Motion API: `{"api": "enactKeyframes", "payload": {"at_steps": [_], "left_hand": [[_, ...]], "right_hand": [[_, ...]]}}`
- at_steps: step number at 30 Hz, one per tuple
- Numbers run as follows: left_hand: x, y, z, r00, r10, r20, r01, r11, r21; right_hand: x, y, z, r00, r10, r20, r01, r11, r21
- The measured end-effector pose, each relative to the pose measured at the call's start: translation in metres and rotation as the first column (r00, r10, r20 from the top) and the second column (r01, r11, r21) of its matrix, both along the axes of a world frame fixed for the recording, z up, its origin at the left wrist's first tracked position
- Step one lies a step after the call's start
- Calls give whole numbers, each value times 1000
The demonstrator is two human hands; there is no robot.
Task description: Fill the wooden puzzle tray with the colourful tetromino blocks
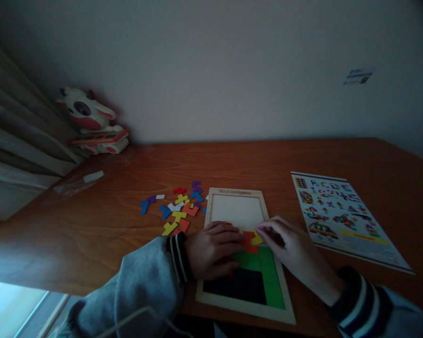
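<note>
A wooden puzzle board [245, 309] with a raised pale frame lies in front of me. My left hand [213, 251] rests flat across the board's left side, fingers stretched out, covering part of the red pieces beneath. At the board's right side, my right hand [298, 246] pinches a yellow puzzle piece [256, 238] between thumb and fingertips. That piece touches or overlaps an orange piece [248, 246]; which of the two I cannot tell. Below are green pieces [273, 279] and a black area [234, 284]. The upper part of the tray shows its pale base.
Loose coloured puzzle pieces [179, 215] lie scattered left of the board. A printed pattern sheet [348, 220] is on the right. Clear plastic wrapping [74, 185] and a cow-shaped toy [91, 122] stand at the back left, beside a curtain [21, 126]. A wall bounds the table behind.
</note>
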State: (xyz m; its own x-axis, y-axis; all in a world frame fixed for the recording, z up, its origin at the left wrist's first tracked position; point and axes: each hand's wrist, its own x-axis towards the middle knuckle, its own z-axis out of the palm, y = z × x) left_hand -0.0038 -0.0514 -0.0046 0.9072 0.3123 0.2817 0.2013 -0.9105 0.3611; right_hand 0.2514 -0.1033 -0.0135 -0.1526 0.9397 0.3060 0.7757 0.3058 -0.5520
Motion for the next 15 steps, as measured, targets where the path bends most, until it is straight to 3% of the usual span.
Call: {"api": "enactKeyframes", "payload": {"at_steps": [8, 15], "left_hand": [[1, 0, 2, 1000, -10, 0, 10, 1000, 2], [1, 0, 3, 1000, -9, 1, 9, 1000, -8]], "right_hand": [[-2, -4, 1, 994, 68, 87, -68, 998, 1], [-1, -5, 0, 996, 41, 82, -43, 999, 29]]}}
